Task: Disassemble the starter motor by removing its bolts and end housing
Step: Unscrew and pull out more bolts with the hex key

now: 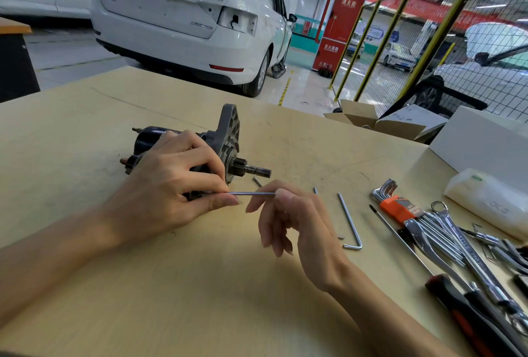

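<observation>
Fingers of the right hand [288,219] are pinching the near end of a thin steel rod [251,193], which I am seeing run level into the starter motor [200,150]; whether it is a long bolt or a key, I cannot tell. Just beyond, the left hand [177,182] is gripping the motor's dark body, thumb and forefinger closing on the rod where it enters. The motor is lying on its side on the pale wooden table [85,128], shaft pointing right. Loose hex keys [350,220] and wrenches [463,245] are lying to the right. Farther off, a white car [185,13] is standing.
</observation>
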Demonstrator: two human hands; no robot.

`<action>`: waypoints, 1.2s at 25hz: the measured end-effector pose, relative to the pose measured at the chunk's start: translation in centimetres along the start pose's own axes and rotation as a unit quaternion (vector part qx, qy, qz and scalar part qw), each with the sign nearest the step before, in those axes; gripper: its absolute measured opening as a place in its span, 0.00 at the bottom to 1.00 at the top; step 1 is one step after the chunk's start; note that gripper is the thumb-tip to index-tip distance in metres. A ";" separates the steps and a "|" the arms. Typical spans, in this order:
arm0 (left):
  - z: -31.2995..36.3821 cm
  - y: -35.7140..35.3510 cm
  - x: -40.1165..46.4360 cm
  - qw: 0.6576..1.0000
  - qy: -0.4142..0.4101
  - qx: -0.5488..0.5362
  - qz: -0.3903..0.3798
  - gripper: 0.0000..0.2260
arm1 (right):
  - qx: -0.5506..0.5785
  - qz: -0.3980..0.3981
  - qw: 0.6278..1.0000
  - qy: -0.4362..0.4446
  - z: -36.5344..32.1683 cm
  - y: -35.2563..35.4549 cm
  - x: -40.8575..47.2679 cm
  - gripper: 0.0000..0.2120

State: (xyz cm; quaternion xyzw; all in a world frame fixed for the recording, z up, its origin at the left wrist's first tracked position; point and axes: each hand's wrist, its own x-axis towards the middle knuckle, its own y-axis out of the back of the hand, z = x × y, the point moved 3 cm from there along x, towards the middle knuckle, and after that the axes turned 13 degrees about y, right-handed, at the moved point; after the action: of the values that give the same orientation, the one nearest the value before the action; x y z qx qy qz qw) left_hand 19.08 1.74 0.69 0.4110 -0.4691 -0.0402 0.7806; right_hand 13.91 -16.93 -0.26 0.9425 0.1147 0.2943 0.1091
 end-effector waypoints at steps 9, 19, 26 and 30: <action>-0.1 -0.2 -0.1 1.000 -0.013 0.010 0.002 0.15 | -0.023 0.034 0.999 0.004 -0.2 0.6 0.0 0.14; -0.1 -0.1 0.1 1.000 -0.002 0.002 0.009 0.17 | -0.027 0.055 0.998 -0.011 0.3 0.5 0.1 0.16; -0.1 -0.2 0.1 1.000 0.001 -0.007 0.012 0.18 | -0.074 0.049 0.996 -0.004 0.6 0.5 0.0 0.16; -0.2 -0.1 0.1 1.000 0.004 -0.019 0.010 0.18 | -0.096 0.056 0.994 -0.007 0.8 0.5 0.0 0.15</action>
State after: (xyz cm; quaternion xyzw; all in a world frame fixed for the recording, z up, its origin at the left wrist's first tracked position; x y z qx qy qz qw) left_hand 19.30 1.77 0.68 0.3914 -0.4693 -0.0403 0.7905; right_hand 14.43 -17.50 -0.74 0.9347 0.0319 0.3029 0.1832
